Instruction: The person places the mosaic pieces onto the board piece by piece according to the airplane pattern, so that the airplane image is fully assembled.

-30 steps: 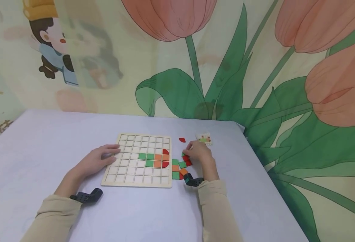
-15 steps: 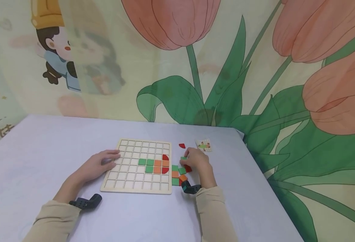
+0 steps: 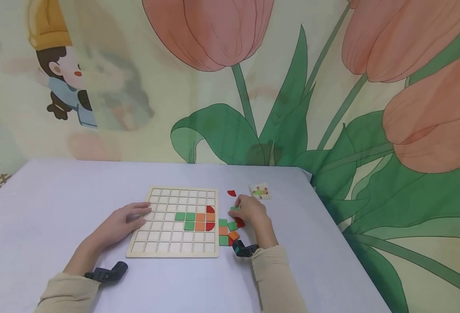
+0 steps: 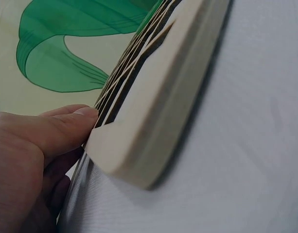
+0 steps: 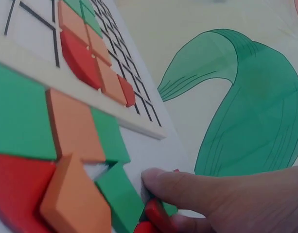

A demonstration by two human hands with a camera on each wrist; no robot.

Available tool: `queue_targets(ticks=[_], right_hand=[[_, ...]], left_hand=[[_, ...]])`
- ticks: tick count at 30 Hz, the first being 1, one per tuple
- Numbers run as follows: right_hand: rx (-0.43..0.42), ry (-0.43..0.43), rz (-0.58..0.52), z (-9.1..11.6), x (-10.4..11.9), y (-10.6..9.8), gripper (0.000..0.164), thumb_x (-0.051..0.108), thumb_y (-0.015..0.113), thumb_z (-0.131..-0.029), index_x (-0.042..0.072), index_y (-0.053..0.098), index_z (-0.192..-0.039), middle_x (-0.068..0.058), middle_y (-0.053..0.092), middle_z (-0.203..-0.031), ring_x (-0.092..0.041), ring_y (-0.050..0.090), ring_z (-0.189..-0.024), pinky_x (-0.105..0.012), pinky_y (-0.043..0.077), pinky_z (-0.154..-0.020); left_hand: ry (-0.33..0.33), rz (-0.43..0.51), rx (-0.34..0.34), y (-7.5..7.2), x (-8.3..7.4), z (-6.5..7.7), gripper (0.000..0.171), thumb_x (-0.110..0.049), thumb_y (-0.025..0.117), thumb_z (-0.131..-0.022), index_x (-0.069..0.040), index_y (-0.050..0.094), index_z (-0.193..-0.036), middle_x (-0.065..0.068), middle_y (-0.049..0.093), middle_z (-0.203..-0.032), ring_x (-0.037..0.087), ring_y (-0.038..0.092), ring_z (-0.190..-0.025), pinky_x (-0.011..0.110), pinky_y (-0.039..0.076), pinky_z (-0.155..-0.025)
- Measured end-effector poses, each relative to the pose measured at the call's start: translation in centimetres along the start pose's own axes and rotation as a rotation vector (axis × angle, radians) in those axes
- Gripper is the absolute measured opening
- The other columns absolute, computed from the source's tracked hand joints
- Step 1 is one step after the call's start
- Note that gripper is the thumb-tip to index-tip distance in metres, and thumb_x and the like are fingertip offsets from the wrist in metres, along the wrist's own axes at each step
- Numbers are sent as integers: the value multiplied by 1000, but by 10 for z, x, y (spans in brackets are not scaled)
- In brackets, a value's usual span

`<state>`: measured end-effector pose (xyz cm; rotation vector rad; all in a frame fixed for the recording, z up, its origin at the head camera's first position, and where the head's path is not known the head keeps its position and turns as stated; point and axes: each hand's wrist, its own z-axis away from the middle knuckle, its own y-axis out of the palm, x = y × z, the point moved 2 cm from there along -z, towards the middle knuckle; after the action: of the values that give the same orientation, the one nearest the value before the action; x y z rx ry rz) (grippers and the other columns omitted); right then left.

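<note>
A wooden grid board [image 3: 157,248] lies on the table, with green, orange and red tiles set in its right part. My left hand [image 3: 116,224] rests at the board's left edge, fingers extended; in the left wrist view the thumb touches the board's corner [image 4: 110,150]. Right of the board, my right hand [image 3: 252,213] pinches a green square tile [image 3: 234,208] between thumb and fingertips, just above the loose pieces. Red rounded pieces [image 3: 239,222] lie under that hand. In the right wrist view the thumb [image 5: 163,182] hides most of the pinched tile.
Loose green [image 3: 223,240], orange [image 3: 233,235] and red pieces lie along the board's right edge, some overlapping. A lone red quarter-round piece [image 3: 231,193] and a small pattern card [image 3: 260,191] lie beyond the right hand. Behind the white table [image 3: 77,182] hangs a printed backdrop.
The right hand has shifted slightly toward the board, and more of the green tile shows at its fingertips. The left hand stays at the board's edge. The head view has tilted a little.
</note>
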<state>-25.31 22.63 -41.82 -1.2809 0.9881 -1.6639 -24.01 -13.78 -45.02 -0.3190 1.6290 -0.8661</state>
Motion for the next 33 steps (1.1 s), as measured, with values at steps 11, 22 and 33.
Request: queue_targets(ticks=[11,22,33], right_hand=[[-23,-72,-24,0,-1,10,30,35,76,-80,13,58,-89,-1,58,-73,-16,53,-69,-25,42,-56],[-86,-142,7,-3,2,9,29,37,75,-81,12,61,-87,1,56,-75,-14,51,-70,-22,43,-55],[-134,-251,89,-7,4,15,32,38,79,-75,15,68,-93,4,62,-82,-11,53,-76,-23,52,-69]], left_hand=[[-5,28,-38,4,4,7,45,-27,60,-91,-7,56,-131,14,41,-148,45,25,-139,65,22,-110],[-23,21,-43,7,1,1,44,-29,59,-92,-10,55,-132,13,40,-149,43,27,-140,63,24,-110],[-10,-28,-58,6,-3,4,43,-27,59,-92,-7,57,-130,15,42,-147,44,29,-138,63,25,-110]])
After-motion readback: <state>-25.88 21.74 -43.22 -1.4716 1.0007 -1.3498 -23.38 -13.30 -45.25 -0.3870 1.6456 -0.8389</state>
